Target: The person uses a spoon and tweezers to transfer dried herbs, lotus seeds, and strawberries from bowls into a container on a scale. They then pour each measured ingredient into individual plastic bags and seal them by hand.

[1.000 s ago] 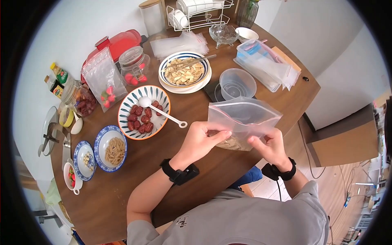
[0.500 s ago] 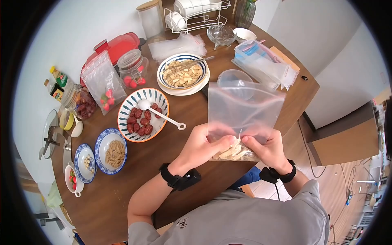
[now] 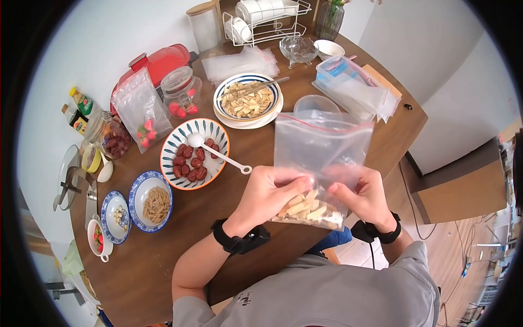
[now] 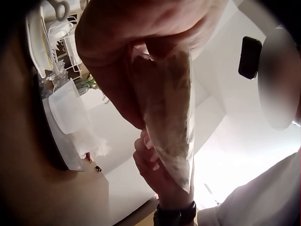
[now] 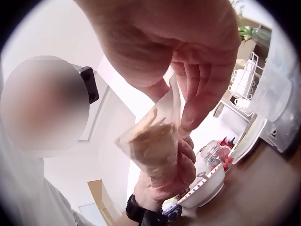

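Both hands hold up a clear zip-lock bag [image 3: 321,141] with a red line along its top. Pale dried slices [image 3: 310,211] lie heaped in its bottom. The left hand [image 3: 272,193] pinches the bag's left side, thumb in front and fingers behind. On the other side, the right hand [image 3: 365,191] grips it the same way. From the left wrist view, the bag [image 4: 171,117] hangs edge-on below the left hand [image 4: 146,42]. In the right wrist view, slices [image 5: 153,143] show through the plastic beneath the right hand [image 5: 174,52].
Behind the bag stands a clear plastic tub [image 3: 316,103]. A blue-rimmed bowl [image 3: 223,87] holds more slices; a patterned bowl [image 3: 170,158] holds red dates and a white spoon [image 3: 218,151]. Farther off are a bin of bags [image 3: 332,71], a glass jar [image 3: 177,82] and a dish rack [image 3: 267,32].
The bag has tipped from showing its wide mouth to hanging upright, its front facing the head camera. The slices now show low in it, below the thumbs. Both hands keep their hold.
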Motion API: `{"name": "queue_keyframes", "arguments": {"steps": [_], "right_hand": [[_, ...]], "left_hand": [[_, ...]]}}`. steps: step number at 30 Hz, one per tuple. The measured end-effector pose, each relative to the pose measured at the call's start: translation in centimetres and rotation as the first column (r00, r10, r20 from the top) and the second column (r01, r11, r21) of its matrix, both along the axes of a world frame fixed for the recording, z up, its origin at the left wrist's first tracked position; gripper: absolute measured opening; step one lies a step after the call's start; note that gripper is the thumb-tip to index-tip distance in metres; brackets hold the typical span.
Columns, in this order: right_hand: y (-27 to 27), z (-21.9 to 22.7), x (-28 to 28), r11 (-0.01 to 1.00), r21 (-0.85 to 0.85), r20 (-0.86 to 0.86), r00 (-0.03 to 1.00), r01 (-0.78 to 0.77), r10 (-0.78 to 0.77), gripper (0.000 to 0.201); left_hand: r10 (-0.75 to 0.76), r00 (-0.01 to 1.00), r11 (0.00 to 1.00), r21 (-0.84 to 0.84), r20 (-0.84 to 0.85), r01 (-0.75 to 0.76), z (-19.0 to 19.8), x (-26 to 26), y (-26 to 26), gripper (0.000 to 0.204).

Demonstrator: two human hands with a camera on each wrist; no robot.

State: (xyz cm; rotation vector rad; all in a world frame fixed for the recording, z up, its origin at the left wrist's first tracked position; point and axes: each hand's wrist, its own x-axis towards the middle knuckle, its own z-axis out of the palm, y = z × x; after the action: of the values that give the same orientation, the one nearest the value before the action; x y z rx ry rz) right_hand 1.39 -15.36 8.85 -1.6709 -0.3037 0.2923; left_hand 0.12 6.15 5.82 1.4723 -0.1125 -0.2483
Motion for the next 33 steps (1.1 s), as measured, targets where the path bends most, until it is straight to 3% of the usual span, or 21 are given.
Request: {"name": "queue_keyframes", "arguments": {"steps": [2, 3, 7, 9, 12, 13, 15, 18, 22, 24, 25, 27, 31, 33], "right_hand": [[-0.5, 0.1, 0.1, 0.997, -0.074, 0.072, 0.997, 0.01, -0.004, 0.012], [-0.7, 0.2, 0.1, 0.989, -0.146, 0.143, 0.99, 0.022, -0.001, 0.011], [-0.4, 0.7, -0.4, 0.996, -0.06, 0.078, 0.994, -0.073, 0.078, 0.009], [-0.1, 1.2, -0.6, 0.996, -0.084, 0.133, 0.99, -0.036, 0.047, 0.008], [0.1, 0.9, -0.4, 0.996, -0.069, 0.273, 0.959, -0.061, 0.077, 0.007], [0.3, 1.0, -0.3, 0.996, -0.069, 0.274, 0.959, -0.062, 0.079, 0.007], [0.6, 1.4, -0.2, 0.974, -0.167, 0.371, 0.906, -0.152, 0.205, 0.007], [0.5, 1.2, -0.2, 0.992, -0.087, 0.309, 0.944, -0.094, 0.117, 0.008], [0.6, 1.6, -0.2, 0.981, -0.122, 0.295, 0.938, -0.152, 0.182, 0.009], [0.8, 1.7, -0.2, 0.983, -0.099, 0.414, 0.892, -0.156, 0.183, 0.01], [0.8, 1.9, -0.2, 0.983, -0.099, 0.414, 0.892, -0.156, 0.183, 0.01], [0.6, 2.4, -0.2, 0.988, -0.072, 0.436, 0.887, -0.136, 0.154, 0.01], [0.7, 2.2, -0.5, 0.992, -0.072, 0.422, 0.897, -0.108, 0.128, 0.01], [0.3, 2.3, -0.2, 0.96, -0.198, 0.473, 0.839, -0.198, 0.271, 0.015]], "left_hand": [[-0.069, 0.997, 0.997, -0.034, -0.032, 0.068, 0.2, -0.3, -0.3, 0.019], [-0.056, 0.998, 0.993, -0.101, 0.034, 0.059, 0.2, -0.4, -0.6, 0.017], [-0.028, 0.993, 0.99, -0.133, 0.111, 0.043, 0.7, -0.6, -0.3, 0.014], [0.052, 0.997, 0.951, -0.306, 0.049, -0.035, 0.4, -0.7, -0.5, 0.013], [0.079, 0.996, 0.925, -0.375, 0.048, -0.055, 1.3, -0.9, -0.8, 0.012], [0.08, 0.996, 0.925, -0.375, 0.048, -0.057, 1.3, -0.9, -0.6, 0.012], [0.047, 0.969, 0.994, -0.103, 0.243, -0.022, 1.2, -0.8, -0.1, 0.013], [0.007, 0.976, 0.993, -0.116, 0.216, 0.018, 1.8, -1.3, -0.3, 0.013], [0.074, 0.99, 0.971, -0.237, 0.123, -0.043, 2.6, -1.5, -0.1, 0.013], [0.027, 0.954, 0.998, -0.062, 0.299, -0.009, 2.6, -1.4, 0.7, 0.014], [0.027, 0.954, 0.998, -0.062, 0.299, -0.009, 2.6, -1.5, 0.7, 0.014], [-0.02, 0.993, 0.974, -0.223, 0.116, 0.046, 3.1, -1.9, 0.4, 0.012], [0.076, 0.978, 0.965, -0.263, 0.197, -0.022, 3.7, -1.7, 0.0, 0.009], [0.046, 0.965, 0.995, -0.096, 0.259, -0.021, 3.6, -1.7, 0.7, 0.007]]}}
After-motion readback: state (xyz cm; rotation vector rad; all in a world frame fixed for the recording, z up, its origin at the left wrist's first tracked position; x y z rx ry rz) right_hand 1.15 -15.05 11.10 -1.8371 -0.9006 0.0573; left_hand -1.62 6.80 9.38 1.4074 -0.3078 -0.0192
